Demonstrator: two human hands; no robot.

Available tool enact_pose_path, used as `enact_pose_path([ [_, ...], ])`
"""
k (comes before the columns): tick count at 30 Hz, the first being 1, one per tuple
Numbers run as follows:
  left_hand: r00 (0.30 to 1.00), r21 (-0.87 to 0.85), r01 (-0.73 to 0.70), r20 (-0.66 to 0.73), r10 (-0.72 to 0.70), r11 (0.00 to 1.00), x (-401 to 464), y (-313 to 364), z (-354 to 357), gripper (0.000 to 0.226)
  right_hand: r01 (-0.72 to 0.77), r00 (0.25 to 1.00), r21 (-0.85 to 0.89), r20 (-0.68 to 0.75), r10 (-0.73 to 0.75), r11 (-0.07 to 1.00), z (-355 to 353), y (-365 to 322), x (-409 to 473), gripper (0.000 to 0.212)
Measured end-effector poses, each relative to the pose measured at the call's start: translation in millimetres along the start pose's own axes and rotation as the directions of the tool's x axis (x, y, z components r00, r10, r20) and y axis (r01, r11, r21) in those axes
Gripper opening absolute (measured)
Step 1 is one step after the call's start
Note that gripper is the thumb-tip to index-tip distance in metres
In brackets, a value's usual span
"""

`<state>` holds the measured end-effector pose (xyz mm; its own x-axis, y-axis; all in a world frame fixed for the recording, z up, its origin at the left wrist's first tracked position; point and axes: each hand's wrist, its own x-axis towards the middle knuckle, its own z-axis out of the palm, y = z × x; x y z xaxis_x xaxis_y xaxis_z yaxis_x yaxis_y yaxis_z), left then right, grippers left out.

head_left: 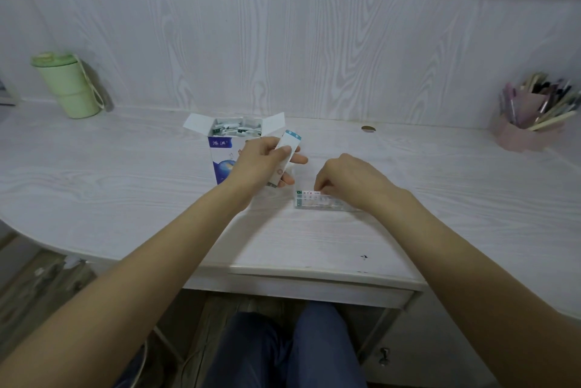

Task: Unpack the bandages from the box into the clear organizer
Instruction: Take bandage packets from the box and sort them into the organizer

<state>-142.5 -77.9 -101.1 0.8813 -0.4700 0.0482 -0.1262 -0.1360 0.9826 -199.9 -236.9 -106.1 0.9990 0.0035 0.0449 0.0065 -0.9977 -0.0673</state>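
Nearest on the desk [157, 199], the clear organizer [317, 200] lies flat, its right part hidden under the right hand [349, 178]; the fingers curl down onto it, but whether they pinch anything cannot be told. Just left of the organizer, the left hand [261, 161] grips a stack of bandages [284, 156], thumb on top, covering part of the box [226, 148]. Behind the hand, the box stands open, more bandages inside, blurred.
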Motion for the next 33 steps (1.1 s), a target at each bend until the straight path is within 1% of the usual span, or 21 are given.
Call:
enact_pose_path([
  [2, 1.0, -0.002, -0.014, -0.003, 0.014, 1.0, 0, -1, 0, 0.01, 0.015, 1.0, 0.1, -0.016, -0.013, 0.995, 2, 4, 0, 0.022],
  [3, 1.0, -0.001, -0.021, -0.008, 0.021, 1.0, 0, -2, -1, 0.008, 0.01, 0.999, 0.174, -0.047, -0.002, 0.985, 2, 5, -1, 0.022],
  [4, 1.0, 0.004, -0.025, -0.013, 0.025, 1.0, 0, -2, -1, 0.006, -0.005, 0.995, 0.27, -0.096, 0.032, 0.963, 1, 6, -2, 0.022],
  [5, 0.999, 0.015, -0.03, -0.014, 0.03, 0.999, 1, -2, -2, 0.006, -0.025, 0.984, 0.398, -0.151, 0.092, 0.917, -1, 7, -4, 0.021],
  [6, 0.999, 0.029, -0.033, -0.01, 0.033, 0.999, 1, -2, -2, 0.006, -0.03, 0.966, 0.55, -0.197, 0.166, 0.834, -3, 7, -6, 0.021],
  [7, 0.999, 0.048, -0.038, 0.002, 0.038, 0.998, 1, -2, -2, 0.007, -0.01, 0.947, 0.7, -0.222, 0.232, 0.714, -7, 7, -8, 0.019],
  [8, 0.999, 0.072, -0.046, 0.02, 0.044, 0.996, 1, -1, -1, 0.007, 0.017, 0.935, 0.812, -0.219, 0.278, 0.584, -10, 7, -10, 0.018],
  [9, 0.998, 0.097, -0.057, 0.044, 0.053, 0.994, 1, 0, 1, 0.006, 0.037, 0.934, 0.875, -0.203, 0.294, 0.483, -13, 8, -13, 0.017],
  [10, 0.996, 0.118, -0.067, 0.071, 0.059, 0.991, 1, 1, 3, 0.005, 0.048, 0.938, 0.896, -0.192, 0.289, 0.441, -15, 8, -15, 0.018],
  [13, 0.985, 0.148, -0.09, 0.159, 0.066, 0.985, 0, 5, 12, 0.008, 0.063, 0.939, 0.886, -0.209, 0.275, 0.459, -18, 13, -21, 0.017],
  [15, 0.979, 0.156, -0.115, 0.187, 0.085, 0.981, 0, 8, 19, 0.008, 0.065, 0.932, 0.885, -0.219, 0.289, 0.462, -19, 20, -27, 0.017],
  [17, 0.981, 0.139, -0.121, 0.17, 0.097, 0.983, 2, 10, 25, 0.017, 0.038, 0.928, 0.873, -0.211, 0.306, 0.486, -20, 30, -33, 0.015],
  [19, 0.987, 0.118, -0.107, 0.129, 0.091, 0.987, 5, 11, 32, 0.021, -0.004, 0.92, 0.867, -0.192, 0.341, 0.499, -21, 44, -42, 0.011],
  [22, 0.996, 0.105, -0.073, 0.057, 0.068, 0.992, 11, 13, 43, 0.022, -0.086, 0.884, 0.877, -0.152, 0.442, 0.473, -19, 67, -57, 0.008],
  [24, 0.998, 0.073, -0.052, 0.042, 0.049, 0.996, 13, 16, 49, 0.023, -0.14, 0.858, 0.883, -0.118, 0.5, 0.448, -17, 79, -65, 0.007],
  [26, 0.998, 0.051, -0.042, 0.043, 0.04, 0.998, 14, 20, 55, 0.023, -0.2, 0.84, 0.869, -0.085, 0.536, 0.452, -14, 90, -70, 0.006],
  [28, 0.998, 0.051, -0.038, 0.045, 0.036, 0.998, 14, 22, 61, 0.024, -0.259, 0.829, 0.828, -0.074, 0.555, 0.497, -11, 97, -71, 0.007],
  [31, 0.998, 0.062, -0.039, 0.06, 0.035, 0.997, 12, 22, 67, 0.024, -0.335, 0.847, 0.673, -0.092, 0.524, 0.66, -10, 97, -68, 0.007],
  [33, 0.997, 0.071, -0.044, 0.068, 0.04, 0.997, 12, 22, 69, 0.025, -0.35, 0.861, 0.594, -0.101, 0.498, 0.725, -8, 92, -63, 0.008],
])
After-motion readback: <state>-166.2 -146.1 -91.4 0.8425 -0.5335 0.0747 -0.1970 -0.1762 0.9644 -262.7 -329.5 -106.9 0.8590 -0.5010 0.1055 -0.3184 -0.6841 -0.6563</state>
